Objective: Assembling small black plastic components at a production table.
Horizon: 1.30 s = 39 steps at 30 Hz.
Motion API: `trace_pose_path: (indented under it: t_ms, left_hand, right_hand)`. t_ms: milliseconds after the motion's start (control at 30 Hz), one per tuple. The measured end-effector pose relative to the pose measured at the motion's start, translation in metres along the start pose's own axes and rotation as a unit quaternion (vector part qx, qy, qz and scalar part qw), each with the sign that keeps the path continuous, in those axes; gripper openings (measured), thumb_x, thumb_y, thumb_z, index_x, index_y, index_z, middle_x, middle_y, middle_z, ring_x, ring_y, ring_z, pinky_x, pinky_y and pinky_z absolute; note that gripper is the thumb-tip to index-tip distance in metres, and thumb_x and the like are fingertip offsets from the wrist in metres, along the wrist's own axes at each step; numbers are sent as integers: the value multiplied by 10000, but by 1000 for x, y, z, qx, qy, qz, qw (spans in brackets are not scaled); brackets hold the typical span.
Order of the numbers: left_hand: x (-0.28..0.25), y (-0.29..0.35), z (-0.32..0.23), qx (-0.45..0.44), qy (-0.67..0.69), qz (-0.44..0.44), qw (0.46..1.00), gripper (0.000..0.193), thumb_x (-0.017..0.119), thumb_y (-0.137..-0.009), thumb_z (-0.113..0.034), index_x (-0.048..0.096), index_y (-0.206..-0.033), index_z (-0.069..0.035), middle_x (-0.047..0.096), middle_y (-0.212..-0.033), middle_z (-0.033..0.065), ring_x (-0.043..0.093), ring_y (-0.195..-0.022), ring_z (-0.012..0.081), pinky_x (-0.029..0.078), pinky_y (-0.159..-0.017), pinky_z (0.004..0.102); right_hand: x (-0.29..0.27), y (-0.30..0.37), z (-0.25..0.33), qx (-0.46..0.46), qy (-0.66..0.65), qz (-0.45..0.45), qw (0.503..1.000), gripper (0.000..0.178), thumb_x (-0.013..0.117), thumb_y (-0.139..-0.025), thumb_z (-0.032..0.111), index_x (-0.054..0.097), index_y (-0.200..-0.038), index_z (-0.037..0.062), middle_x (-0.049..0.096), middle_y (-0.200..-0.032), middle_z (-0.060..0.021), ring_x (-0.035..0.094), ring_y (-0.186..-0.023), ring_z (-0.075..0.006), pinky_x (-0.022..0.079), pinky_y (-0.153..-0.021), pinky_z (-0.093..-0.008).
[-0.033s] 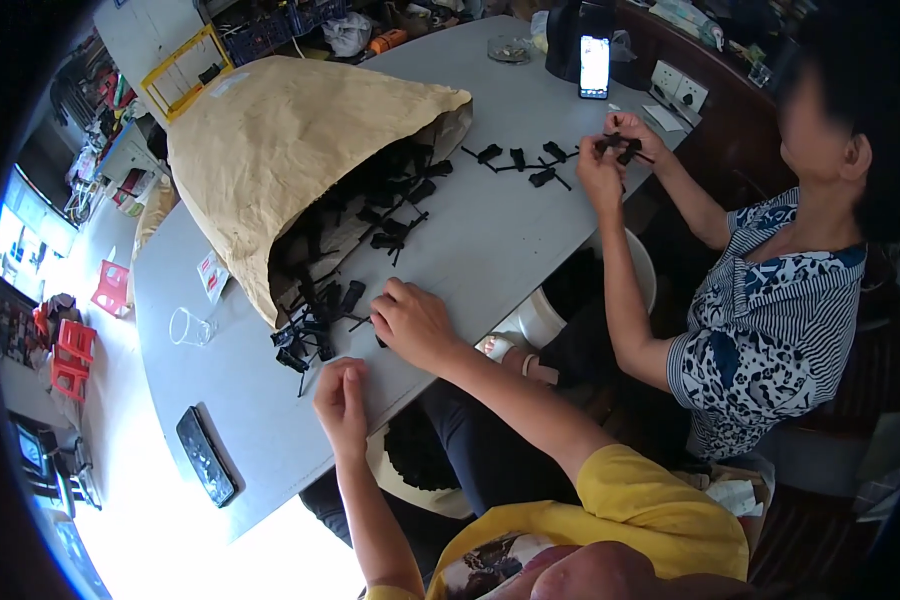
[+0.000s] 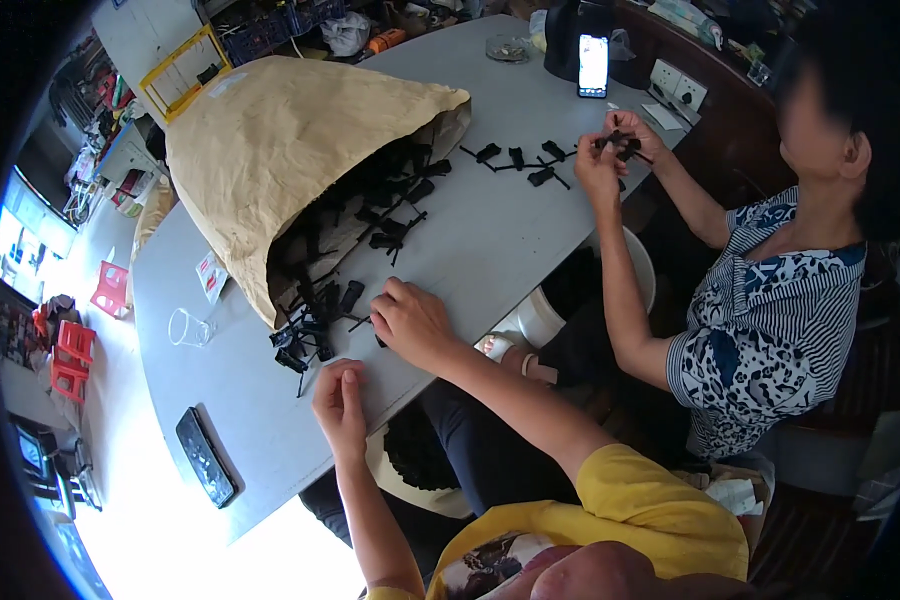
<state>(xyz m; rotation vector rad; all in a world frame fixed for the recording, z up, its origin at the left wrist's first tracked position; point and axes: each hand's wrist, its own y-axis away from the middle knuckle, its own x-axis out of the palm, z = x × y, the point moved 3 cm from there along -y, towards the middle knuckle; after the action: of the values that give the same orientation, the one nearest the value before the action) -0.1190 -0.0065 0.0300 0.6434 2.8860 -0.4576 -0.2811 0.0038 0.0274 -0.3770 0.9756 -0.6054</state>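
My right hand (image 2: 410,322) rests at the table's near edge, fingers curled around a small black plastic part (image 2: 379,341), of which only a bit shows beneath the fingers. To its left, my left hand (image 2: 341,408) is held closed at the edge; whatever its fingers hold, if anything, is hidden. Just beyond both hands lies a heap of black plastic parts with thin stems (image 2: 315,318). The heap spills from the mouth of a large brown paper sack (image 2: 260,150) lying on its side.
A person at the right handles black parts (image 2: 625,146); several more lie on the grey table (image 2: 510,230). A lit phone (image 2: 592,68) stands at the back. Toward the left are a clear cup (image 2: 190,328) and a dark phone (image 2: 207,457). A white bucket (image 2: 638,275) stands below the edge.
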Motion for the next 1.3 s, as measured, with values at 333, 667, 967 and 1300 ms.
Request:
trace_pose_path:
  t_ms: [333, 667, 967, 1300]
  left_hand:
    - [-1, 3, 4, -25, -10, -5, 1000, 131, 468, -898, -57, 556, -964, 14, 561, -883, 40, 517, -782, 87, 426, -682, 217]
    - [0, 0, 4, -30, -11, -21, 999, 169, 546, -849, -41, 546, -1013, 0, 569, -804, 23, 522, -677, 73, 431, -632, 200]
    - [-5, 2, 11, -33, 60, -32, 997, 266, 526, -861, -32, 476, -1120, -1, 559, -873, 27, 512, -721, 78, 429, -661, 211]
    - [-12, 3, -1, -21, 200, -19, 979, 408, 622, -814, -176, 457, -1157, -28, 525, -874, -2, 467, -753, 61, 372, -696, 179]
  right_hand:
    - [-2, -1, -2, 17, -114, -4, 993, 112, 542, -804, 101, 514, -719, 32, 484, -807, -126, 550, -716, -322, 464, -622, -416]
    - [-4, -2, -11, 112, -378, -61, 917, 68, 547, -828, 32, 593, -876, 20, 542, -737, -32, 506, -562, -78, 418, -514, -207]
    - [5, 15, 38, 178, -693, 137, 685, 113, 515, -882, 92, 567, -943, 13, 546, -723, -6, 505, -605, -57, 431, -573, -196]
    - [6, 27, 44, 45, -419, 68, 904, 186, 462, -909, 166, 543, -998, 24, 599, -782, -96, 569, -646, -160, 443, -608, -274]
